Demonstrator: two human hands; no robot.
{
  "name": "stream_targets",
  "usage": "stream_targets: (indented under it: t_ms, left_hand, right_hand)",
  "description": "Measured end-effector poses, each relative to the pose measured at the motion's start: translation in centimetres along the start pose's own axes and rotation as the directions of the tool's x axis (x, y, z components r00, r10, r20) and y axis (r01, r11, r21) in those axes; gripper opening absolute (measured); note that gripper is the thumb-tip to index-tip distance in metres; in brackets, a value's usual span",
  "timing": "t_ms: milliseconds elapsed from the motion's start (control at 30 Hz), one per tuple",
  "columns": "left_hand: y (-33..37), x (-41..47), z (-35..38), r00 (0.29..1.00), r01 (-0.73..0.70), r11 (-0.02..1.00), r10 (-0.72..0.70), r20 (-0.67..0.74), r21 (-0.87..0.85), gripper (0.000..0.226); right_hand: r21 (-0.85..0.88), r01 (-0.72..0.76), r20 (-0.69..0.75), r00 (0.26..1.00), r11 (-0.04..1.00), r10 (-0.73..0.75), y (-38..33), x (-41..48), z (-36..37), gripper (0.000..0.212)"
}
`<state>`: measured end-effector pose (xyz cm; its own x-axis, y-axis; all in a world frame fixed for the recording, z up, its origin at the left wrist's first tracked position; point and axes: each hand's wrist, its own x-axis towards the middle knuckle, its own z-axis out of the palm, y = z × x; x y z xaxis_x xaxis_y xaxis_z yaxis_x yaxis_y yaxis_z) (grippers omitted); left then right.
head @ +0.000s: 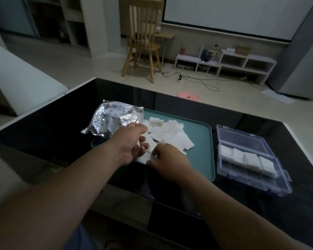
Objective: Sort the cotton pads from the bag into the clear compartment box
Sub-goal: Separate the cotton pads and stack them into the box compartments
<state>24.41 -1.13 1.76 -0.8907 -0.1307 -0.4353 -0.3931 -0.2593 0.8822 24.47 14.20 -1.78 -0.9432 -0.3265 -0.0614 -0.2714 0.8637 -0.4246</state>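
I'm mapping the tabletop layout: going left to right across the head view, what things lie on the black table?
Silver foil bag → loose cotton pads on the teal tray → clear compartment box.

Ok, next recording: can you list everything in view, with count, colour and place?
table: one, glossy black, fills the foreground
tray: one, teal, middle of the table
loose cotton pads: a pile, too jumbled to count, white, on the tray
bag: one, crumpled silver foil, at the tray's left end
compartment box: one, clear, lid open, right of the tray
stacked pads: four stacks, white, in the box's back row
chair: one, wooden, on the floor beyond the table
shelf unit: one, white, by the far wall
left hand: over the pile, pinching pads
right hand: at the pile's near edge, grip unclear
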Motion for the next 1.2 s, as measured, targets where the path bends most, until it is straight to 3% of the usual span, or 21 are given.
stream_targets:
  t_ms: [100,200,300,400,533,633,767,833,900,1000,1067,1133,1200]
  left_hand:
    - [-1.2,-0.1,-1.2,0.999,-0.002,1.0,0.002,-0.047,-0.009,0.003]
    - [-1.2,0.0,-2.0,0.997,-0.019,1.0,0.017,-0.075,-0.025,0.005]
    - [-0.8,0.2,-1.8,0.997,-0.024,0.997,0.019,-0.08,-0.07,0.003]
    - [-0.6,0.0,-1.3,0.998,-0.036,0.997,0.032,-0.05,-0.065,0.005]
    - [0.0,-0.6,-1.3,0.994,-0.084,0.995,0.081,-0.067,-0.05,0.012]
    - [-0.2,-1.1,-1.1,0.99,-0.107,0.993,0.102,-0.1,-0.051,0.005]
    - [-2.4,-2.0,1.3,0.998,0.009,0.992,-0.001,0.067,-0.124,0.021]
    - [-3.4,-2.1,2.8,0.977,0.048,0.99,-0.019,0.211,-0.134,0.029]
    - [-3.6,-1.8,3.8,0.969,0.041,0.987,-0.002,0.246,-0.153,0.025]
    - [-3.4,-0.4,4.5,0.995,0.013,0.989,0.001,0.102,-0.145,0.014]
    - [-2.8,0.4,4.3,1.0,0.0,0.984,0.006,0.031,-0.178,0.016]
    - [-2.6,1.4,3.7,1.0,-0.003,0.982,-0.002,-0.024,-0.188,0.017]
    - [-2.4,1.9,3.0,0.998,-0.005,0.987,-0.005,-0.06,-0.159,0.007]
  right_hand:
    - [0.039,-0.011,-0.018,1.0,0.999,0.011,-0.6,0.7,0.8,0.019]
    - [0.094,-0.029,-0.008,1.0,0.995,0.03,-0.4,0.9,1.1,0.029]
    - [0.018,-0.043,-0.023,0.999,0.999,0.043,0.0,1.1,1.7,0.034]
    - [0.012,-0.033,-0.036,0.999,0.999,0.033,0.1,1.4,2.0,0.017]
    - [0.138,-0.029,-0.009,0.999,0.99,0.031,0.4,1.4,1.0,0.009]
    - [0.263,-0.053,-0.13,0.987,0.963,0.09,0.9,1.0,-1.1,0.003]
    - [0.371,-0.011,-0.31,0.941,0.928,0.136,1.0,-0.4,-3.1,0.008]
    - [0.354,0.029,-0.313,0.946,0.935,0.089,0.7,-1.4,-3.0,0.013]
    - [0.327,0.036,-0.242,0.969,0.944,0.047,0.8,-1.9,-2.7,0.012]
    - [0.412,0.013,-0.103,0.994,0.911,0.032,1.6,-1.5,-3.5,0.006]
    - [0.48,-0.008,-0.138,0.987,0.877,0.085,2.5,-0.8,-5.0,0.009]
    - [0.442,-0.055,-0.214,0.963,0.895,0.165,3.8,0.1,-6.4,0.012]
    - [0.292,-0.116,-0.218,0.958,0.949,0.184,5.3,0.9,-7.0,0.012]
